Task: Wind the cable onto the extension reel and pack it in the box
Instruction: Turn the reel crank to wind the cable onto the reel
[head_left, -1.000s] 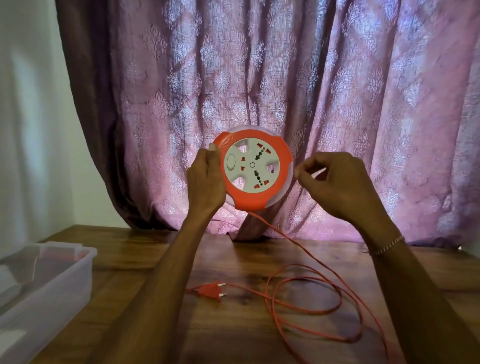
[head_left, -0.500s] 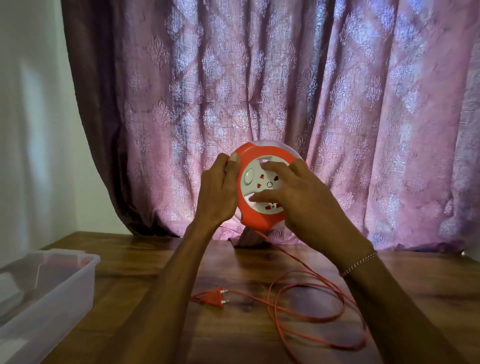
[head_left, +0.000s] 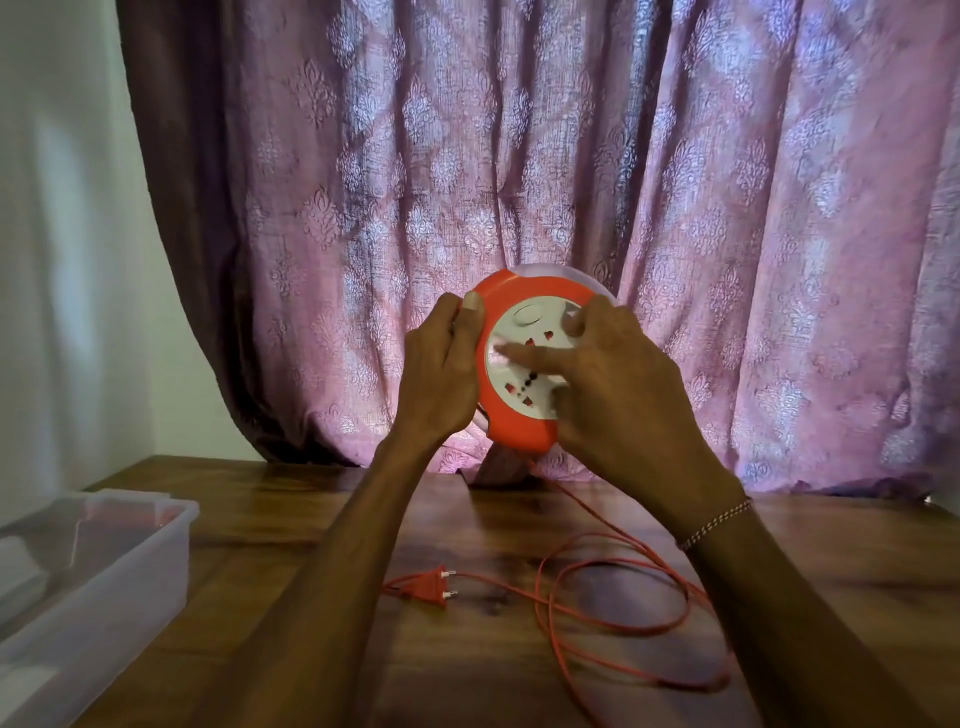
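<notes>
**Right hand now on the reel face**

A pink curtain (head_left: 571, 182) hangs behind the wooden bench (head_left: 831, 571). The reel (head_left: 519, 415) is up in the air. The left hand (head_left: 441, 374) grips its rim at 9 o'clock. The right hand (head_left: 618, 395), pinched shut beside the reel a second ago, now lies spread on the white face, ready to wind. The cable (head_left: 623, 597) and plug (head_left: 428, 590) lie loose below at 6 o'clock. The clear box (head_left: 156, 525) waits at 8 o'clock, with nothing in the way

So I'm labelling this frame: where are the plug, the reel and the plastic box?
plug (head_left: 430, 591): head view, on its orange body.
reel (head_left: 519, 427): head view, lower orange rim.
plastic box (head_left: 150, 540): head view, right-hand wall.
</notes>
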